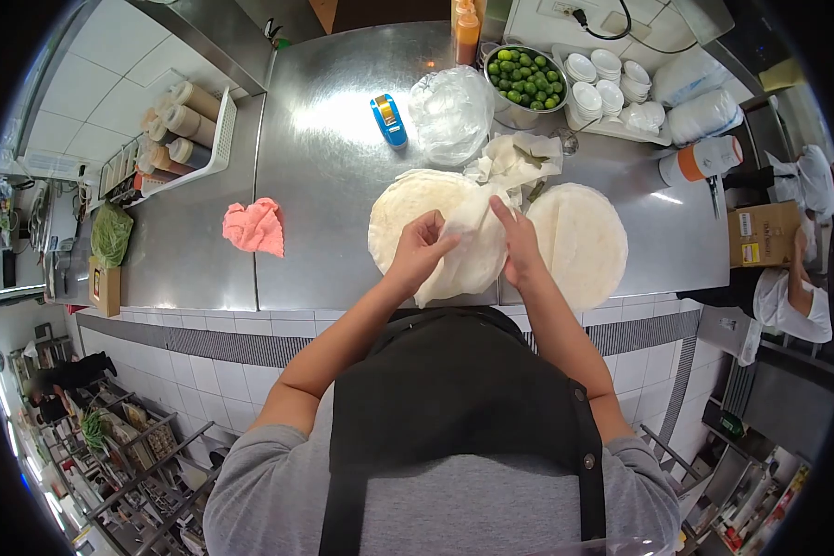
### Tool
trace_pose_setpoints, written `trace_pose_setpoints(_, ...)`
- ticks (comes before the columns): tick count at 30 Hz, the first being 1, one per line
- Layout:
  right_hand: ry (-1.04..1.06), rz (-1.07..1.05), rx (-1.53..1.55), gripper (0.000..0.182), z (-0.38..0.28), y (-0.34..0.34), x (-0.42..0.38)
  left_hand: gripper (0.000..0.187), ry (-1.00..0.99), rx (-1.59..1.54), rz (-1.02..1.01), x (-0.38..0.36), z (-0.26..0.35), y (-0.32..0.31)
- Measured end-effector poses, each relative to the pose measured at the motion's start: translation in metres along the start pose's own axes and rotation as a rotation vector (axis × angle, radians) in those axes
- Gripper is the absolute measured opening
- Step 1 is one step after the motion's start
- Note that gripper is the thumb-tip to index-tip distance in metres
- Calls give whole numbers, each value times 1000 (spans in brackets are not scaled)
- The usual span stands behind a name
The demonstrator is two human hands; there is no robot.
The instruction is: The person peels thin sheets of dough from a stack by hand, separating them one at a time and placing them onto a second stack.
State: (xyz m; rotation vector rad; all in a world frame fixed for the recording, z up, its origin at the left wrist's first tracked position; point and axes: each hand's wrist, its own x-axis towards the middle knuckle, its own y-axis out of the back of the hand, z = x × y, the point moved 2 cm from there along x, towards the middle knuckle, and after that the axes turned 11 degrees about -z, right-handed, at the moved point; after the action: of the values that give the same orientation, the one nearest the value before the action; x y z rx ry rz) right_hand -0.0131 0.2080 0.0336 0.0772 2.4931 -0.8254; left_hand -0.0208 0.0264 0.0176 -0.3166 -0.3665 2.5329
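Note:
A pale, thin flour tortilla (pixel 468 218) is lifted and partly folded between my two hands. My left hand (pixel 419 250) pinches its near left side with thumb and fingers together. On the opposite edge, my right hand (pixel 521 243) grips it, thumb pointing away from me and some fingers hidden behind the sheet. Beneath them lies a round pile of tortillas (pixel 403 208), its front reaching close to the counter's edge. Just right of my right hand rests a second round pile of tortillas (pixel 584 243). Crumpled whitish wrapping (pixel 519 159) sits behind both piles.
On the steel counter (pixel 324 167) are a pink cloth (pixel 255 227), a blue tape dispenser (pixel 388 122) and a clear plastic bag (pixel 451 111). Limes fill a metal bowl (pixel 505 113) at the back. Sauce bottles stand in a white rack (pixel 221 139). Another person (pixel 792 301) handles a cardboard box (pixel 764 233) at right.

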Motion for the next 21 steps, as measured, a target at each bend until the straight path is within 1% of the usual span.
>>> trace_pose_setpoints(1, 30, -17, -103, 34, 4, 10, 8, 18, 2, 28, -21, 0, -7, 3)
trace_pose_setpoints(2, 34, -14, -102, 34, 6, 14, 9, 18, 2, 29, -27, -3, -10, 2)
trace_pose_setpoints(4, 206, -97, -265, 25, 2, 14, 11, 18, 178, -177, 95, -9, 6, -5)
trace_pose_setpoints(5, 206, -99, -265, 25, 2, 14, 10, 18, 177, -176, 96, -7, 13, -7)
trace_pose_setpoints(7, 241, -200, -650, 18, -2, 3, 0, 24, 295, -271, 291, 0, 18, -7)
trace_pose_setpoints(8, 238, -204, -652, 18, -2, -2, -4, 24, 294, -274, 296, 6, 11, -3)
trace_pose_setpoints(10, 318, -304, -751, 18, -3, -22, -11, 51, 92, 116, 280, 18, 6, 3)
trace_pose_setpoints(11, 317, -311, -753, 18, -2, -23, -11, 51, 90, 115, 286, 18, 0, 4)
trace_pose_setpoints(13, 321, -268, -788, 26, 1, -26, -9, 48, -132, 465, 351, 17, 23, -4)
trace_pose_setpoints(14, 323, -270, -787, 26, 0, -28, -9, 48, -133, 467, 352, 16, 31, -6)
trace_pose_setpoints(16, 491, -207, -970, 29, -9, -35, -15, 34, -198, 549, 312, 14, 43, -10)
trace_pose_setpoints(17, 491, -203, -970, 29, -10, -31, -16, 34, -198, 548, 308, 14, 45, -9)
trace_pose_setpoints(19, 493, -121, -1043, 26, -14, -20, -16, 25, -96, 151, 340, 16, 44, -1)
trace_pose_setpoints(20, 492, -122, -1043, 26, -13, -14, -16, 25, -95, 151, 342, 15, 42, 4)
trace_pose_setpoints(21, 470, -32, -1057, 25, -12, -7, -16, 23, -102, 112, 417, 15, 38, 11)
